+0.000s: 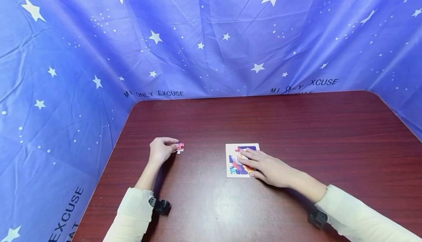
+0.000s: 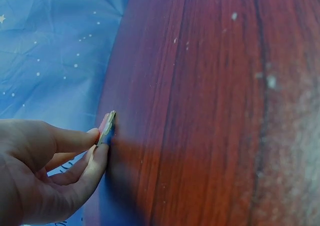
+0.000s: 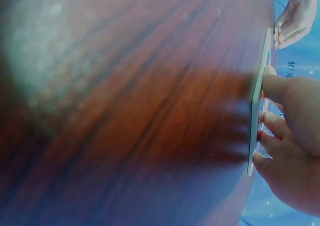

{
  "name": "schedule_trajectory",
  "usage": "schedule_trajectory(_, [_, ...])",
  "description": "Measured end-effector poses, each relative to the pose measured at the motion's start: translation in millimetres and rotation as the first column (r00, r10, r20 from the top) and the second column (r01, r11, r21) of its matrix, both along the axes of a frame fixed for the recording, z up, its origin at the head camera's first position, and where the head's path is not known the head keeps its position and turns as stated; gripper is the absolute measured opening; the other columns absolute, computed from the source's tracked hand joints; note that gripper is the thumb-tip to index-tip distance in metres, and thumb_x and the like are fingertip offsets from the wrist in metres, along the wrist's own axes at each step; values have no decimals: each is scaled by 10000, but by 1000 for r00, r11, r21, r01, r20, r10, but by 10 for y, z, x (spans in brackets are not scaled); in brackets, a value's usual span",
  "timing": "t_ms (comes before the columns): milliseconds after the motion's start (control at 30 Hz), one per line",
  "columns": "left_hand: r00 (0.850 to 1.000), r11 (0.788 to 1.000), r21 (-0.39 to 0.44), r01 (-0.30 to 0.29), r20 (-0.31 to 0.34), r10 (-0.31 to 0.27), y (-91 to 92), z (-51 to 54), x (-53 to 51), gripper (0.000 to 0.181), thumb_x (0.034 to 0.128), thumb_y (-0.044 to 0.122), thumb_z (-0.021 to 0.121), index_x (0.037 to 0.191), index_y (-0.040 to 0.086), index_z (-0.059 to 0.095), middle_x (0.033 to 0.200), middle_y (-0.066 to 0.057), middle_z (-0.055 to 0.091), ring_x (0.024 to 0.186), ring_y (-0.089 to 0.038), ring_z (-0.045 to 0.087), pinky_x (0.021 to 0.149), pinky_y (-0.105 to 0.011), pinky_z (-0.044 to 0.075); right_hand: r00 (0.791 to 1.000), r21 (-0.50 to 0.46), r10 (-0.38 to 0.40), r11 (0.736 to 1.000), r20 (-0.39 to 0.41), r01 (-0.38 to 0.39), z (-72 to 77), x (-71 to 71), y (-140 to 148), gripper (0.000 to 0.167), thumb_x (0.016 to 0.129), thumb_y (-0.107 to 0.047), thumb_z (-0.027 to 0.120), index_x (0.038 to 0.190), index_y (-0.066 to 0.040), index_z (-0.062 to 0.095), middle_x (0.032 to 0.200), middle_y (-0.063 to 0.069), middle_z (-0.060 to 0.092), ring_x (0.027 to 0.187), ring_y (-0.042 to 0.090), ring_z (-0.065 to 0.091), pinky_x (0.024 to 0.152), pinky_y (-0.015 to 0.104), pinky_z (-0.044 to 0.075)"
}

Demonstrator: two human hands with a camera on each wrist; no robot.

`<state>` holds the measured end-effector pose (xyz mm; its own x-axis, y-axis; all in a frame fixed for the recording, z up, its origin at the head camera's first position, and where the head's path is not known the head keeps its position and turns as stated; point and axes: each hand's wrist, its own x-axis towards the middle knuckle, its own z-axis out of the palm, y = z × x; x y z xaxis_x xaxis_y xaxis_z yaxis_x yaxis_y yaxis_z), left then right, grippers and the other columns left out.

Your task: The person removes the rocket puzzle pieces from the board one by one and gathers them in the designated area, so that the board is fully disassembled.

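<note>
A small pink and white puzzle piece (image 1: 180,147) is pinched between the thumb and fingers of the left hand (image 1: 160,150), on the left part of the table. The left wrist view shows the piece (image 2: 106,128) edge-on at the fingertips of the left hand (image 2: 55,171). To the right, a square puzzle board (image 1: 232,148) with a pale frame and colourful picture lies flat. The right hand (image 1: 271,168) rests on it with spread fingers, covering part of the picture. In the right wrist view, fingertips of the right hand (image 3: 295,136) touch the board (image 3: 253,111).
The dark red wooden table (image 1: 197,121) has rounded far corners. A blue curtain with white stars (image 1: 211,26) hangs behind it and along its sides. Black wrist cameras sit at the left cuff (image 1: 162,207) and right cuff (image 1: 318,219).
</note>
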<state>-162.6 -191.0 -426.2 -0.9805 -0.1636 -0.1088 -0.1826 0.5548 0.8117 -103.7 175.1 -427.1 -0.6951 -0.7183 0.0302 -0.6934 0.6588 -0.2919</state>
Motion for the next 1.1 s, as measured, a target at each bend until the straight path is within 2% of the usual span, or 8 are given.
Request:
schedule_trajectory(167, [1000,1000,-30,-2,-4,2,-19,3,0,157,811,13,697,953,-30,746,885,-219,739,689,-102,711,598,-160,552,1000,2,-2,1000,1,2,-4,-2,6,517,942,-248,586,1438,-183,453,1525,91,412,1380,348,415,1089,515,387])
schedule_trajectory(400, [1000,1000,-6,-19,-7,19,-81,-2,3,162,813,12,695,960,-38,742,885,-226,737,653,-48,687,592,-144,546,1000,-3,5,1000,-8,-5,-5,-4,2,513,943,-249,586,1434,-175,457,1524,95,413,1377,348,419,1092,513,384])
schedule_trajectory(567, [1000,998,-65,-13,-14,12,-110,9,12,150,813,43,698,942,-8,756,885,-191,747,676,-26,667,574,-97,492,1000,-5,4,1000,-9,-4,-4,-2,4,514,942,-247,588,1434,-180,458,1525,89,413,1379,343,418,1088,511,389])
schedule_trajectory(767, [1000,991,-129,-20,-8,19,-106,25,19,143,803,98,719,921,34,769,882,-158,753,616,50,560,547,-126,420,1000,-8,4,1000,-11,-5,-12,2,6,509,943,-244,585,1432,-177,462,1523,91,416,1376,343,422,1093,513,383])
schedule_trajectory(933, [1000,991,-130,-20,-5,20,-102,30,20,139,805,95,719,920,36,769,908,-156,752,639,65,555,564,-115,422,1000,-11,6,1000,-12,-6,-24,0,9,510,942,-246,586,1431,-171,463,1522,95,416,1376,345,421,1094,510,381])
schedule_trajectory(1100, [1000,992,-121,-20,-5,19,-105,33,14,142,804,82,719,926,25,765,836,-143,756,608,51,568,541,-129,420,1000,-8,0,1000,-9,0,-25,-2,11,509,943,-248,585,1432,-179,460,1525,95,411,1378,346,419,1093,507,384])
